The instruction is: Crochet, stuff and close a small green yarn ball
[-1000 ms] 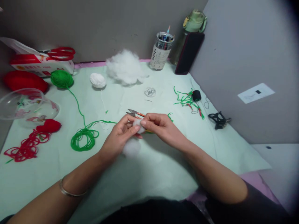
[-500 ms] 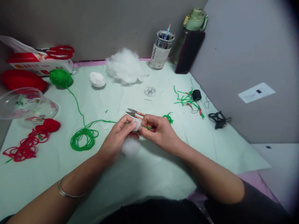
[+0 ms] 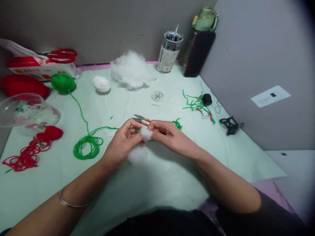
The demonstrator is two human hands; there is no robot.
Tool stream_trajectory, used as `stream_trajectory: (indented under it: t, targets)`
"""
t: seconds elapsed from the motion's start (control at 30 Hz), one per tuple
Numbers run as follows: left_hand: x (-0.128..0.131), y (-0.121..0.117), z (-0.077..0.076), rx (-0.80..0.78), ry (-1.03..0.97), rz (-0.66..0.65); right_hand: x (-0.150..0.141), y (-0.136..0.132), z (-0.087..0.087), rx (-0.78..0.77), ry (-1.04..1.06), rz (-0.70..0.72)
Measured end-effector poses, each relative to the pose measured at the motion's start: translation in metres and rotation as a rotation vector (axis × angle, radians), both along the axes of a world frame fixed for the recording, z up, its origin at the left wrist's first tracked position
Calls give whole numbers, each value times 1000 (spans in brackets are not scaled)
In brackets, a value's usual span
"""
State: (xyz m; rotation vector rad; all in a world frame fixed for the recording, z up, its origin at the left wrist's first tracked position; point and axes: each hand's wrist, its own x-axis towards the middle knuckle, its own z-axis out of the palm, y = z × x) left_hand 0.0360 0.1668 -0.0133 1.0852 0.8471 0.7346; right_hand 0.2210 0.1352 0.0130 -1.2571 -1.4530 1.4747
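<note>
My left hand point(image 3: 124, 139) is closed, with a small green yarn piece point(image 3: 139, 130) showing at its fingertips; most of that piece is hidden by fingers. Against it sits a tuft of white stuffing point(image 3: 146, 134), which the thumb and fingers of my right hand point(image 3: 166, 134) pinch from the right. Just beyond my fingers lie thread snips point(image 3: 140, 120) with orange handles, blades apart, partly covered. A second wad of white stuffing point(image 3: 137, 155) rests on the cloth below my left hand. Green yarn point(image 3: 108, 127) runs from beneath that hand to a loose coil point(image 3: 87, 147).
Around stand a green yarn ball point(image 3: 63, 83), white yarn ball point(image 3: 101, 84), stuffing heap point(image 3: 131, 70), round clear case point(image 3: 157, 96), green scraps point(image 3: 197, 104), black clip point(image 3: 230, 125), red yarn point(image 3: 23, 157), clear plastic tub point(image 3: 44, 114), pen jar point(image 3: 169, 54) and phone point(image 3: 199, 55).
The white tuft shows more fully between my hands, and a green bit now appears at my left fingertips. My right fingers have shifted around the tuft. The things on the table keep their places.
</note>
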Motion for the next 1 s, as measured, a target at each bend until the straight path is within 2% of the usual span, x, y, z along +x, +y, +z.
stream_trajectory:
  t: [0.17,0.23,0.3,0.47,0.6,0.8,1.0]
  targets:
    - [0,-4,-5,352,175,177,-11,-6,1,46,-19,-14]
    - [1,-7,-6,418,211,210,-14,-6,-2,17,17,-45]
    - [1,-10,-6,398,191,185,-15,-4,-5,7,23,-101]
    - [0,-12,2,265,30,76,-11,-3,-9,105,-85,-201]
    - [-2,-7,3,229,47,84,-9,-4,-9,133,-115,-166]
    - [-3,0,2,217,-22,5,-7,-4,-5,152,-88,-180]
    - [-3,0,1,192,34,-13,-3,-5,5,81,-44,-97]
